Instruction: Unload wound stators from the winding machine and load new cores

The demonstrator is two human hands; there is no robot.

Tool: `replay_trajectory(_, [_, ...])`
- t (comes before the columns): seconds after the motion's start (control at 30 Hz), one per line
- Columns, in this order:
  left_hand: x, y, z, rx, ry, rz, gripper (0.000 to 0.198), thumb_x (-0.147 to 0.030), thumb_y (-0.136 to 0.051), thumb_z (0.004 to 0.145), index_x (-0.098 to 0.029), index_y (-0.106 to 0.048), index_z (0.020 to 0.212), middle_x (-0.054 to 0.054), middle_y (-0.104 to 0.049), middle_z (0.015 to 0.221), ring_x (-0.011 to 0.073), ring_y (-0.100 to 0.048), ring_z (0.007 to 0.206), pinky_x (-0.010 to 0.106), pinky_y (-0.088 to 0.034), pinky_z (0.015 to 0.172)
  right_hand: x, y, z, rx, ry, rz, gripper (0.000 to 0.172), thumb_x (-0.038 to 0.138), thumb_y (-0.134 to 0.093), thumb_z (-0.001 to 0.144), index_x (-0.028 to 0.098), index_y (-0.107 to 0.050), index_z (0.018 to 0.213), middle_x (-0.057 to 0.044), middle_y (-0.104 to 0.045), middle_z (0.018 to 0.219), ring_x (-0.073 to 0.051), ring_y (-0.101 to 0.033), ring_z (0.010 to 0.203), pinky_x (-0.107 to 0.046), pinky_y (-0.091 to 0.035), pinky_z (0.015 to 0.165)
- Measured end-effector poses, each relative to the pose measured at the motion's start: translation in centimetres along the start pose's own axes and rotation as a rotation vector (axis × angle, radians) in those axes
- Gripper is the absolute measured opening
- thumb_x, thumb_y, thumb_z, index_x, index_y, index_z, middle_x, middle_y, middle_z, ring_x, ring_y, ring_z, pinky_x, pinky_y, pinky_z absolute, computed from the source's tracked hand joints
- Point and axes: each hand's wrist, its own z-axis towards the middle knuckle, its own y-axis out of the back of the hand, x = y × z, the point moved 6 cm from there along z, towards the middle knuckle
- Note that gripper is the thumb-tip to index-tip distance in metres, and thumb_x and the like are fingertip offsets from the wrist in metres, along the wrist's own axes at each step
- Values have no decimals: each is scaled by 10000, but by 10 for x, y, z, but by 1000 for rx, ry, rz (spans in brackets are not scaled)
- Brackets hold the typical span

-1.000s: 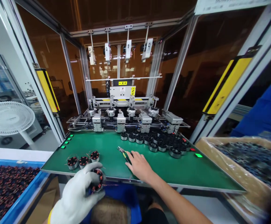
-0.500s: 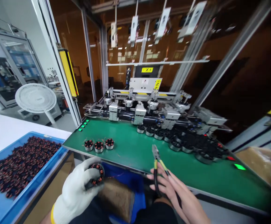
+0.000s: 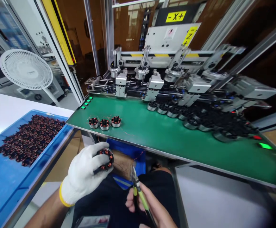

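Note:
My left hand (image 3: 85, 172), in a white glove with a yellow cuff, is closed round a motor stator (image 3: 108, 159) with copper windings, held over my lap in front of the table edge. Bare and lower right of it, my right hand (image 3: 144, 202) grips diagonal cutters (image 3: 135, 182) with yellow-green and black handles. Their jaws point up, apart from the stator. On the green tabletop (image 3: 138, 126) stand three wound stators (image 3: 104, 124) with loose copper wire ends. A thin wire hangs near my left glove.
A blue tray (image 3: 12, 186) of many wound stators lies at the left on a white table. Dark cores (image 3: 191, 122) crowd the right of the green top, before a winding machine (image 3: 152, 84). A blue bin (image 3: 141, 164) with cardboard sits below the edge. A white fan (image 3: 26, 69) stands left.
My view has tilted down and come closer to the bench. My right hand has lowered the cutters from above the table edge to over my lap, nearer the stator. The left still holds the stator.

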Motion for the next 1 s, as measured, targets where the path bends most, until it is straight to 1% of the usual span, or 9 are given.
replay_trajectory(0.07, [0, 0, -2, 8, 1, -3, 201, -267, -658, 893, -266, -538, 1055, 62, -635, 1235, 217, -666, 1022, 362, -577, 806, 3, -4, 4, 14, 29, -1, 710, 466, -599, 906, 423, -284, 1541, -113, -523, 1360, -272, -557, 1226, -464, -387, 1095])
replay_trajectory(0.13, [0, 1, -4, 22, 8, 2, 188, -274, -652, 896, -269, -540, 1047, 58, -636, 1233, 217, -669, 1009, 362, -578, 791, 5, -6, 8, 16, 20, -3, 712, 462, -593, 914, 394, -280, 1550, -122, -513, 1383, -269, -534, 1263, -459, -372, 1112])
replay_trajectory(0.2, [0, 1, -6, 33, 14, 2, 183, -283, -654, 895, -269, -542, 1039, 56, -633, 1238, 217, -667, 1016, 361, -575, 794, 7, -8, 10, 17, 17, 0, 699, 435, -602, 917, 403, -293, 1543, -116, -518, 1381, -259, -539, 1255, -443, -385, 1102])
replay_trajectory(0.33, [1, 0, -10, 58, 20, -7, 172, -293, -652, 899, -268, -544, 1031, 50, -636, 1228, 206, -668, 1000, 353, -567, 788, 13, -8, 12, 1, 47, 63, 638, 376, -602, 928, 487, -338, 1499, -77, -546, 1336, -229, -575, 1172, -405, -431, 1042])
replay_trajectory(0.47, [4, -3, -12, 72, 33, -19, 188, -279, -665, 889, -272, -557, 1043, 42, -628, 1250, 207, -656, 1023, 361, -557, 815, 13, -8, 10, 4, 40, 120, 617, 326, -596, 934, 513, -366, 1475, -65, -566, 1267, -205, -592, 1069, -374, -474, 948])
replay_trajectory(0.6, [5, -7, -14, 80, 41, -21, 184, -282, -667, 891, -269, -568, 1046, 40, -619, 1271, 205, -643, 1054, 360, -544, 846, 8, -7, 7, 1, 19, 156, 613, 314, -594, 939, 474, -373, 1488, -82, -558, 1237, -197, -592, 1021, -367, -485, 914])
replay_trajectory(0.83, [3, -8, -15, 91, 34, -4, 178, -277, -686, 874, -259, -581, 1017, 42, -623, 1264, 218, -651, 1026, 381, -556, 804, 7, -6, 3, -40, 26, 127, 575, 346, -562, 968, 456, -362, 1495, -83, -554, 1202, -161, -586, 959, -324, -491, 858])
replay_trajectory(0.9, [4, -8, -15, 95, 40, -6, 174, -283, -684, 875, -259, -581, 1014, 41, -624, 1263, 221, -651, 1026, 389, -559, 801, 4, -5, 3, -49, 6, 87, 568, 352, -564, 968, 431, -372, 1497, -78, -566, 1153, -142, -574, 906, -294, -484, 820])
replay_trajectory(1.0, [5, -9, -15, 101, 54, -17, 178, -288, -689, 872, -266, -583, 1012, 37, -623, 1269, 224, -651, 1034, 390, -560, 802, -2, 1, 4, -89, -19, -4, 560, 371, -572, 961, 377, -405, 1495, -64, -581, 1035, -112, -517, 787, -250, -464, 730])
